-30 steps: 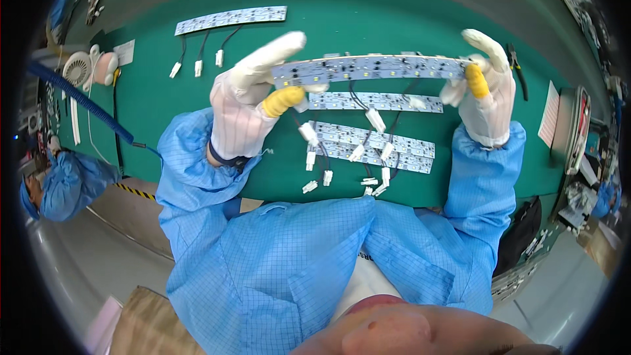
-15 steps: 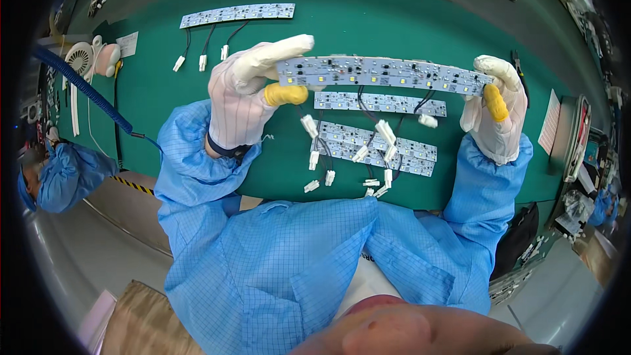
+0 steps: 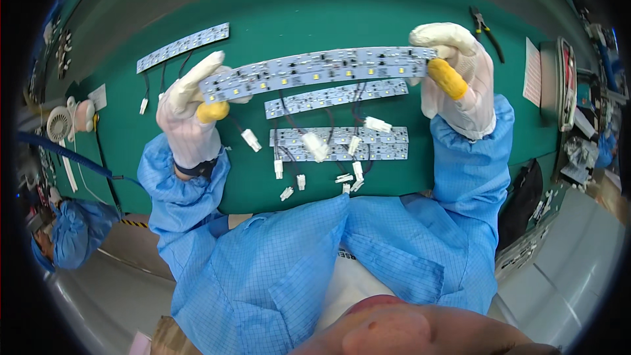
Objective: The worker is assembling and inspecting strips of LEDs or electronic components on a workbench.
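The left hand (image 3: 190, 115) and right hand (image 3: 457, 75), both gloved, pinch the two ends of a long LED strip (image 3: 315, 69) held above the green table (image 3: 368, 6); the fingertips behind the strip are hidden. Its dangling wires and white plugs (image 3: 315, 146) partly cover the strips (image 3: 338, 144) lying below. Since half a second ago the strip has levelled out and sits slightly farther left.

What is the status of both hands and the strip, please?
Left hand and right hand grip the LED strip by its ends, above the green mat. Wires dangle. Nothing blocks.
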Available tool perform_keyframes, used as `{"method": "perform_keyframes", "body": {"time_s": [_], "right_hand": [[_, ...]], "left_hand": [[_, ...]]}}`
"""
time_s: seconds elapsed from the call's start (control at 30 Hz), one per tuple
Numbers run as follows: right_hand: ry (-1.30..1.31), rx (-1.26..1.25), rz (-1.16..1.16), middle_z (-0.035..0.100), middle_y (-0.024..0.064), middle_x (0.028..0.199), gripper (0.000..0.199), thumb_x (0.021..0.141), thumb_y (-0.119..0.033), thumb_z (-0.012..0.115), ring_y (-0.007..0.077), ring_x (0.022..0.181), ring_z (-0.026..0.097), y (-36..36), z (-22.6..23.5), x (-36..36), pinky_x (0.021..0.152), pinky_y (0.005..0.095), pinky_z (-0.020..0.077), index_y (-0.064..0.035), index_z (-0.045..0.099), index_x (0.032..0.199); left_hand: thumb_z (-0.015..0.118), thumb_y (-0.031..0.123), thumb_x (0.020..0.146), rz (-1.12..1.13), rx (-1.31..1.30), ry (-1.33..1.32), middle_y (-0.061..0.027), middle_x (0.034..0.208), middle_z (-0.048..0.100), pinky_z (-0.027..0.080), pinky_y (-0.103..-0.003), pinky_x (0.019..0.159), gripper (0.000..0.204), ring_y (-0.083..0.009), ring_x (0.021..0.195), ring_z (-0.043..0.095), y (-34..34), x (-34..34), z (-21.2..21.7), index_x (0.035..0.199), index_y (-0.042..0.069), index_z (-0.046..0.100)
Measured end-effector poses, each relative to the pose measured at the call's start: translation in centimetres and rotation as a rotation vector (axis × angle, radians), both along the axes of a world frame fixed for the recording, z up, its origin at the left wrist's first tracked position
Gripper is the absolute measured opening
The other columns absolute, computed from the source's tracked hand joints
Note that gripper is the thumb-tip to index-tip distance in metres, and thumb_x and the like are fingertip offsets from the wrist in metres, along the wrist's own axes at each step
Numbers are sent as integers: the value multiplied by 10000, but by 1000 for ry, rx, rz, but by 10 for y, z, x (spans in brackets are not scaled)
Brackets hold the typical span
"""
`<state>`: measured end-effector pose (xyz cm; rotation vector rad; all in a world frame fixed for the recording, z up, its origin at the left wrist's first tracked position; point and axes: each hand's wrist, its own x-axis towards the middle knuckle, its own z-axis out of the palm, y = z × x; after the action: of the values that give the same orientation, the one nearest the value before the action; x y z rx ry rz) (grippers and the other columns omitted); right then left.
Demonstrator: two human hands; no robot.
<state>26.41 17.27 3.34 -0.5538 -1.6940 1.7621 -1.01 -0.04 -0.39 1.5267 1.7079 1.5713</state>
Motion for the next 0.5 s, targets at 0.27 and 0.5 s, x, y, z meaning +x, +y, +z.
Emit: {"method": "perform_keyframes", "body": {"time_s": [0.27,0.5], "right_hand": [[-25,75,132,611,56,731,473,875,-342,609,65,487,559,5,8,2,479,140,407,48,518,1127],[-6,-2,158,623,95,816,627,816,-460,643,69,487,561,6,3,2,435,151,419,61,506,1138]], "left_hand": [[597,431,860,45,-200,-23,-113,839,680,474,-273,764,601,-159,799,641,11,1,9,1211,-53,532],[600,429,857,24,-188,-87,-134,926,670,492,-279,783,614,-178,806,652,6,1,1,1224,-58,520]]}}
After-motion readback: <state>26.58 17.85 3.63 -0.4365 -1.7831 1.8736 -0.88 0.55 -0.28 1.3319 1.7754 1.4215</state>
